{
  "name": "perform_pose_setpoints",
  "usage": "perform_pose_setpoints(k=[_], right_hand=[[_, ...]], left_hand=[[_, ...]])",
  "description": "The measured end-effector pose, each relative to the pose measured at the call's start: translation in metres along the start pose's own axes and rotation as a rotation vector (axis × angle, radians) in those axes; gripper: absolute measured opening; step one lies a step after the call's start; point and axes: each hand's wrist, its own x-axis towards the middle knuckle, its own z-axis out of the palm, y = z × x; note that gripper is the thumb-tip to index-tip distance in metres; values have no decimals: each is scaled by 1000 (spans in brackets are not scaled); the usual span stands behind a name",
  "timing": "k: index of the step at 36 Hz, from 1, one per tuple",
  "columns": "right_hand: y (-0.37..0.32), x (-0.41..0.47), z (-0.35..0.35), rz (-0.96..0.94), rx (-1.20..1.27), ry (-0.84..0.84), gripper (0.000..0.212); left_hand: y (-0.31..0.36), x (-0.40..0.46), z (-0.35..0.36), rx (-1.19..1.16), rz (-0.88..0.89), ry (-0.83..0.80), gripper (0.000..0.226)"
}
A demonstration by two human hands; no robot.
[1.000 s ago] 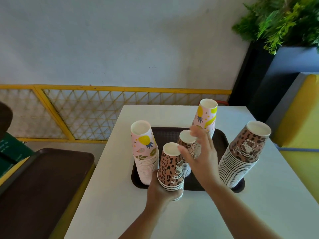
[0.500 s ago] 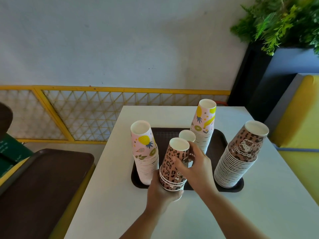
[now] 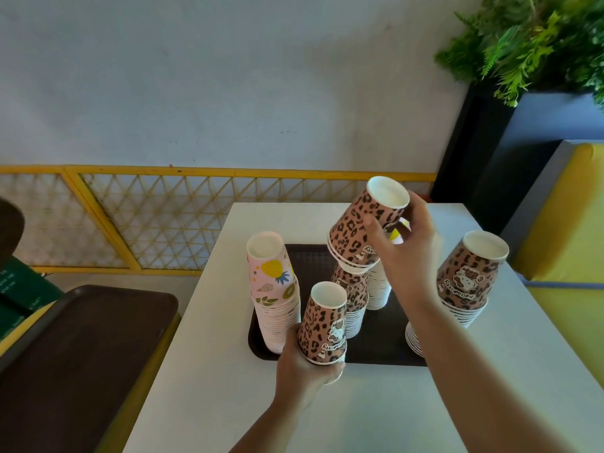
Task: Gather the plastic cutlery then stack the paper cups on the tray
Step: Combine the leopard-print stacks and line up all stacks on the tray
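Note:
A dark brown tray (image 3: 385, 348) lies on the white table (image 3: 228, 387). My left hand (image 3: 304, 371) grips a short stack of upside-down leopard-print cups (image 3: 323, 325) at the tray's front edge. My right hand (image 3: 405, 253) holds a few nested leopard cups (image 3: 359, 230) tilted in the air, just above another leopard stack (image 3: 351, 295) standing mid-tray. A tall pink fruit-print stack (image 3: 274, 289) stands on the tray's left side. A tall leopard stack (image 3: 464, 282) leans at the tray's right end. A white-and-yellow stack (image 3: 379, 289) is mostly hidden behind my right hand. No cutlery is visible.
A second brown tray (image 3: 81, 354) rests on a yellow surface to the left. A yellow lattice railing (image 3: 147, 217) runs behind the table. A dark planter with green plants (image 3: 529, 37) and a yellow seat (image 3: 568, 217) stand to the right.
My right hand has pulled a few cups off the stack in my left hand and lifted them up and back over the middle stack. My left hand keeps the remaining cups.

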Motion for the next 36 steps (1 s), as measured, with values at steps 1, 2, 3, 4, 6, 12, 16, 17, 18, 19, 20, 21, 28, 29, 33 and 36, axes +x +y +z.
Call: perform_pose_setpoints(k=[1,2,3,4,6,12,16,17,18,19,20,21,28,29,33,36], right_hand=[[4,1,1,-12,-35,2,50],[9,0,3,-14,-65,0,52],[15,-1,5,-4,-89,-5,55],[22,-3,6,8,-111,-12,58],[34,-9,9,28,-147,-30,63],[53,-27,11,82,-200,-165,64],[46,-39,8,45,-212,-108,64],[43,-44,7,27,-203,-100,63],[42,-50,6,12,-184,-115,62],[41,-56,6,1,-162,-148,61],[40,-63,6,-7,-150,-189,63],[40,-69,7,-17,-152,-224,67],[34,-85,9,-142,-188,-193,72],[36,-84,9,-122,-191,-201,74],[41,-80,5,-82,-213,-210,76],[40,-82,4,-101,-208,-242,66]], left_hand=[[1,0,0,-4,-3,0,82],[2,0,1,-7,-9,1,85],[3,0,1,-10,-14,0,87],[4,-1,1,-14,-19,0,88],[5,-1,0,-23,-23,2,84],[10,-2,-1,-49,-24,14,76],[11,-2,-1,-49,-21,17,78],[11,-2,0,-42,-19,19,80],[10,-2,0,-38,-18,20,83],[9,-1,1,-37,-22,21,86],[8,-1,1,-40,-24,26,87],[8,-1,2,-41,-25,33,87],[11,-2,4,-88,-8,18,85],[11,-1,4,-90,-10,17,84],[8,0,5,-80,6,30,80],[10,0,5,-93,26,29,82]])
